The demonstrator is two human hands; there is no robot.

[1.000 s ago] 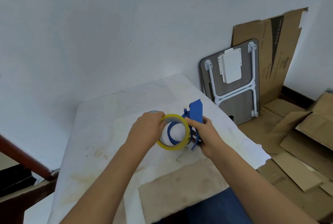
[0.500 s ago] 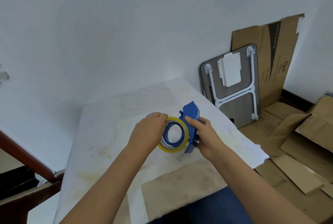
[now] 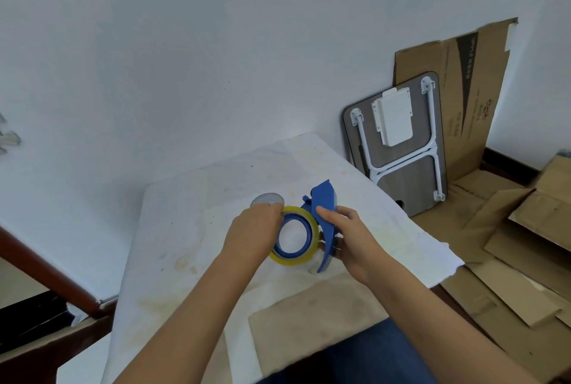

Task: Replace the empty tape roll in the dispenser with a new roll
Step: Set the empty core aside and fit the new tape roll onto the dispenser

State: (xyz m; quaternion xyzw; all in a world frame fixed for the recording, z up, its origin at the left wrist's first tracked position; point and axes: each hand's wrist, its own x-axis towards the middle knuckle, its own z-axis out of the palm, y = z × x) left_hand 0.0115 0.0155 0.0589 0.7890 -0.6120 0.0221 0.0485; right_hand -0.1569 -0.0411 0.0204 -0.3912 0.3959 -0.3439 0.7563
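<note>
1. While raised above the white table (image 3: 191, 229), held blue dispenser (image 3: 324, 223) in right hand (image 3: 352, 241), fingers wrapped around its handle.
2. Gripped yellow tape roll (image 3: 296, 237) with left hand (image 3: 253, 232), seated on dispenser's hub.
3. Left empty roll (image 3: 267, 199) on table, farther away.

Storeroom: flattened cardboard (image 3: 509, 247), folded table (image 3: 401, 148) against wall.

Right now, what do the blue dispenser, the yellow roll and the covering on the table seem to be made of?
Blue dispenser: probably moulded plastic, with even colour, thin curved walls and a slight sheen.
Yellow roll: looks like clear yellowish adhesive film, glossy, wound around the dispenser's blue ring.
Table covering: seems to be white paper or thin cloth, matte, wrinkled and stained; I cannot tell which.
</note>
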